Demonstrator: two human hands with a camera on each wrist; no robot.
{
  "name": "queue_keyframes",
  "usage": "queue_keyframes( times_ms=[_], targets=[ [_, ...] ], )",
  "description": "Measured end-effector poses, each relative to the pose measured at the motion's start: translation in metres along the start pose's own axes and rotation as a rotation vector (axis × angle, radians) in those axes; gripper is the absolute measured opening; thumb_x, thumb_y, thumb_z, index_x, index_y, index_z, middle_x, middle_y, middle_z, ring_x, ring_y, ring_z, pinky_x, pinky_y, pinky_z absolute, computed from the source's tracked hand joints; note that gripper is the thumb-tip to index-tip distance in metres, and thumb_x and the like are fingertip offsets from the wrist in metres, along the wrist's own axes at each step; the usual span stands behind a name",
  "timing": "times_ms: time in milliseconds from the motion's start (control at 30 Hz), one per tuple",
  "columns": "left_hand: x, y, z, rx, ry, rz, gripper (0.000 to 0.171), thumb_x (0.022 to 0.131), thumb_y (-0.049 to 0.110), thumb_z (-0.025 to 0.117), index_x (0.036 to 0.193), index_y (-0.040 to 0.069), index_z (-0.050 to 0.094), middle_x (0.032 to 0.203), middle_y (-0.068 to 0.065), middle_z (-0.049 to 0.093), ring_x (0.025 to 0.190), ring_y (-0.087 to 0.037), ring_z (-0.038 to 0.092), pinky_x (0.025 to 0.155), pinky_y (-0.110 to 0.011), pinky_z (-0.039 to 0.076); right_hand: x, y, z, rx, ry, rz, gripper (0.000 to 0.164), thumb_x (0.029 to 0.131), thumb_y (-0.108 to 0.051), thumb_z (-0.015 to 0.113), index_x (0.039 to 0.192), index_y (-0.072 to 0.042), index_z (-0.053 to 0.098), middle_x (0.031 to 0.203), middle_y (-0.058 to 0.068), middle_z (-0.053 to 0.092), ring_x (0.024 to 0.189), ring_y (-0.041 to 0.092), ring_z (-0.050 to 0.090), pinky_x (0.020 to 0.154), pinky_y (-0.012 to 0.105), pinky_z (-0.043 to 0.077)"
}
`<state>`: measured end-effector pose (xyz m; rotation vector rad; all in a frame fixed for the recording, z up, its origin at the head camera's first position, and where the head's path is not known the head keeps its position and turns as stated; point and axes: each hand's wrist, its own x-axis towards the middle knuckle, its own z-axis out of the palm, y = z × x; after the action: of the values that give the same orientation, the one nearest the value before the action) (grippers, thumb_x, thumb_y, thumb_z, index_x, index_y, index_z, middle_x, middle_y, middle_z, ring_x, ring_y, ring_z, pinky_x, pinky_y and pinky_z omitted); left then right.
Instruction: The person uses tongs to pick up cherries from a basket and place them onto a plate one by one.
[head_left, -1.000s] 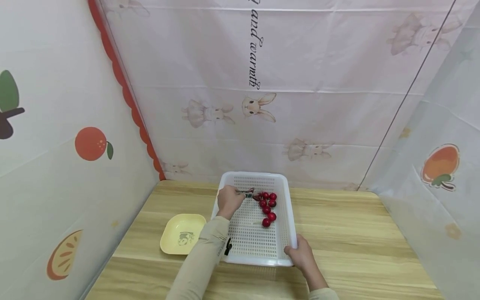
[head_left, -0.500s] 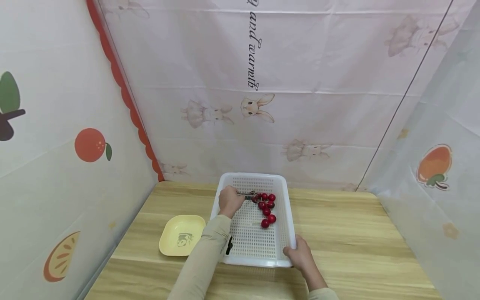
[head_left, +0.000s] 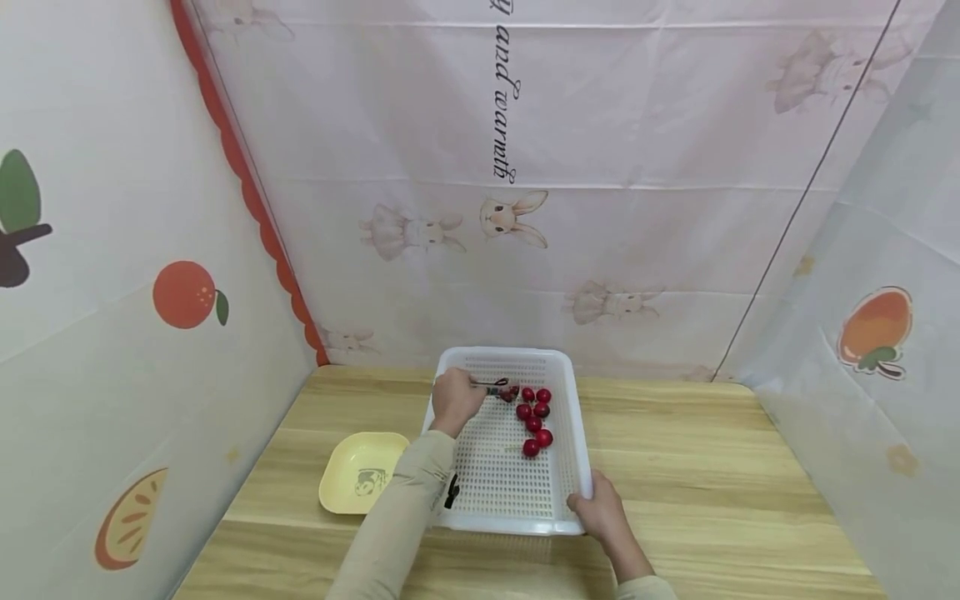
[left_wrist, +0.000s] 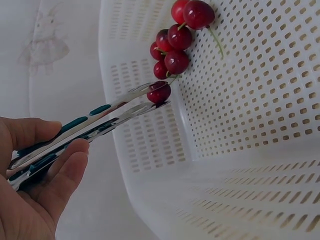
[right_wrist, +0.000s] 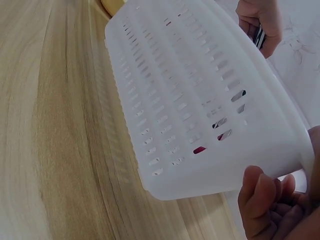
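One dark red cherry (left_wrist: pixel 159 93) sits between the tips of the metal tongs (left_wrist: pixel 100 109), which you grip in your left hand (head_left: pixel 457 400), thumb and fingers pressing the teal-inlaid arms from either side. You hold the tongs slanting over the far part of a white perforated basket (head_left: pixel 517 487), and their tips lie close to its far wall; you cannot tell whether the cherry touches the basket. Seven other cherries (head_left: pixel 533 423) lie in the basket just beside it, bunched in an uneven row that runs toward you, right of the middle of the floor. Some of them have green stems.

Your right hand (head_left: pixel 600 507) grasps the basket at its near right corner, with the fingers curled round the rim. The basket stands on a wood-grained desk (head_left: pixel 690 467). Left of it, near your left sleeve (head_left: pixel 393 529), is a pale yellow dish (head_left: pixel 337 479) printed with a panda. Behind the desk, you face a pale hanging (head_left: pixel 675 108) with rabbit prints and sideways lettering; fruit prints mark the white sheets at either side.
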<state>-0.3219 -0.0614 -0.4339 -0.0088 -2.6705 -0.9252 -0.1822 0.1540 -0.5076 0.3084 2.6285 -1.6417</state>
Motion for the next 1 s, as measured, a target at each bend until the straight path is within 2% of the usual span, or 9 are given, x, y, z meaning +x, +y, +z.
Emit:
queue_keyframes(
  times_ms=[133,267,467,733,867,1000],
  targets=[
    [0.000,0.001,-0.005,-0.007,0.017,0.009,0.036,0.063,0.007,0.062,0.041,0.017,0.036,0.042,0.006,0.037,0.045,-0.019,0.039,0.039,-0.031,0.029,0.000,-0.001,0.001,-0.014,-0.002,-0.001,0.054,0.072,0.004,0.057,0.122,0.019,0.042,0.101,0.033,0.055,0.083,0.038,0.060,0.060,0.044,0.052],
    [0.000,0.004,-0.010,-0.013,0.005,0.009,0.036,0.065,0.006,0.062,0.041,0.016,0.036,0.040,0.006,0.036,0.043,-0.016,0.036,0.038,-0.030,0.026,0.000,-0.001,0.001,-0.037,0.002,-0.002,0.054,0.072,0.004,0.057,0.122,0.019,0.043,0.102,0.032,0.056,0.086,0.040,0.059,0.066,0.046,0.051],
    [-0.004,0.005,-0.018,-0.009,0.004,0.030,0.030,0.065,0.008,0.062,0.044,0.015,0.041,0.043,0.005,0.041,0.044,-0.016,0.036,0.038,-0.030,0.026,0.000,-0.001,0.001,-0.031,0.000,0.003,0.052,0.073,0.005,0.057,0.121,0.018,0.043,0.100,0.032,0.056,0.085,0.039,0.059,0.062,0.045,0.051],
    [-0.014,0.002,-0.031,-0.051,-0.027,0.034,0.014,0.069,0.007,0.064,0.055,0.010,0.061,0.049,0.004,0.054,0.044,-0.013,0.040,0.039,-0.027,0.028,-0.001,0.001,0.001,-0.015,0.000,0.021,0.051,0.073,0.005,0.057,0.121,0.018,0.043,0.101,0.032,0.056,0.084,0.038,0.059,0.059,0.043,0.052],
    [-0.018,-0.002,-0.038,-0.042,-0.024,0.056,0.006,0.070,0.010,0.066,0.067,0.009,0.070,0.060,0.002,0.062,0.049,-0.014,0.048,0.043,-0.028,0.036,-0.001,0.001,0.001,-0.014,0.008,-0.005,0.051,0.073,0.005,0.057,0.120,0.019,0.043,0.099,0.031,0.056,0.083,0.037,0.059,0.061,0.043,0.052],
    [-0.022,-0.008,-0.043,-0.032,-0.016,0.074,0.008,0.071,0.012,0.068,0.075,0.009,0.074,0.070,0.000,0.067,0.056,-0.016,0.055,0.052,-0.031,0.043,-0.001,0.002,0.002,-0.023,0.025,-0.046,0.049,0.071,0.005,0.057,0.116,0.020,0.045,0.097,0.029,0.057,0.083,0.035,0.059,0.064,0.044,0.051]
  ],
)
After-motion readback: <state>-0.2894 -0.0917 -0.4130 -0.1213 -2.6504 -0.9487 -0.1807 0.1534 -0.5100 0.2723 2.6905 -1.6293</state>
